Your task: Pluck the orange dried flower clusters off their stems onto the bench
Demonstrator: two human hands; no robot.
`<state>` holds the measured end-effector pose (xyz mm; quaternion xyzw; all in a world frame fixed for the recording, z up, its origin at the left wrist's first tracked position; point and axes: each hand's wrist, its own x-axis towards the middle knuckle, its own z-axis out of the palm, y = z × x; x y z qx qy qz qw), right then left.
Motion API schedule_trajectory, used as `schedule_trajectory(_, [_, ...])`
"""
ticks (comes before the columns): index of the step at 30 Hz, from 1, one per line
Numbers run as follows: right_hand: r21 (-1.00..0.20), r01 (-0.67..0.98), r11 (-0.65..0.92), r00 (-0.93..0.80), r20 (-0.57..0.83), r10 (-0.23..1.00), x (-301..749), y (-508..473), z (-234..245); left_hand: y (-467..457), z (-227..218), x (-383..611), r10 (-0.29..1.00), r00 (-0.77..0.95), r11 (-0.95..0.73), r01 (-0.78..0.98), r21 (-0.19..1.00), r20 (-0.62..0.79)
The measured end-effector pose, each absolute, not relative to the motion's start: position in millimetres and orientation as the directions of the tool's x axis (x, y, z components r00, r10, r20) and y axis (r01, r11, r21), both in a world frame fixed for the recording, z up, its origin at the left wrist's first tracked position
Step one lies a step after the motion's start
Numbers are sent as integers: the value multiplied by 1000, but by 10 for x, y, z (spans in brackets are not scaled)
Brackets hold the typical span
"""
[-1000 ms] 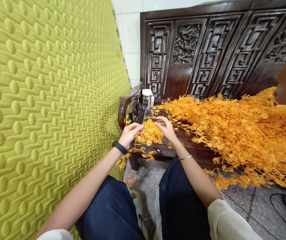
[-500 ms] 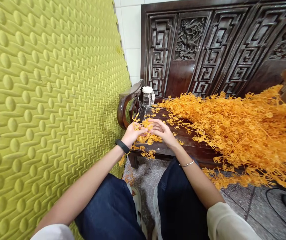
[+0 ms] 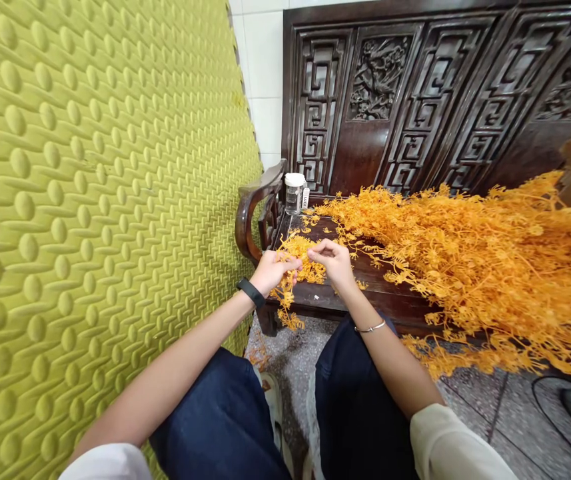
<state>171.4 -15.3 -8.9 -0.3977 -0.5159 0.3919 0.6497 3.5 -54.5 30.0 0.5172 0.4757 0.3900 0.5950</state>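
Note:
My left hand [image 3: 274, 270], with a black band at the wrist, is closed on an orange artificial flower sprig [image 3: 288, 303] that hangs down past the bench's front edge. Just to its right, my right hand [image 3: 334, 261] has its thumb and fingers pinched together; anything between those fingertips is too small to make out. Behind and between both hands lies a small heap of orange sprigs [image 3: 310, 253] on the dark wooden bench [image 3: 375, 280].
A big bundle of orange artificial flowers [image 3: 490, 267] covers the bench's right side. The curved armrest [image 3: 246, 223] and a white-lidded clear jar [image 3: 294, 193] stand at the left end. A yellow-green foam mat [image 3: 115, 167] rises on the left. A black cable [image 3: 540, 413] lies on the floor.
My hands have moved slightly apart, the right one to the right with its fingers now pinched. The sprig at my left hand now hangs lower over the bench edge.

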Motion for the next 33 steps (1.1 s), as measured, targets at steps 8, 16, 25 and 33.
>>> schedule_trajectory(8, [-855,-23,518,478,446,757,2358,217,-242,-583,216,-232,967,211,138,38,990,-143])
schedule_trajectory(16, [-779,348,522,-41,544,838,1970,216,-208,-500,260,-277,982,148,128,-57,990,-118])
schedule_trajectory(25, [-769,232,595,-351,505,789,1618,-378,1,-418,196,-156,982,154,125,-120,985,-105])
schedule_trajectory(33, [-823,80,562,-224,534,815,1482,-397,-45,-492,225,-57,970,222,-96,-27,995,100])
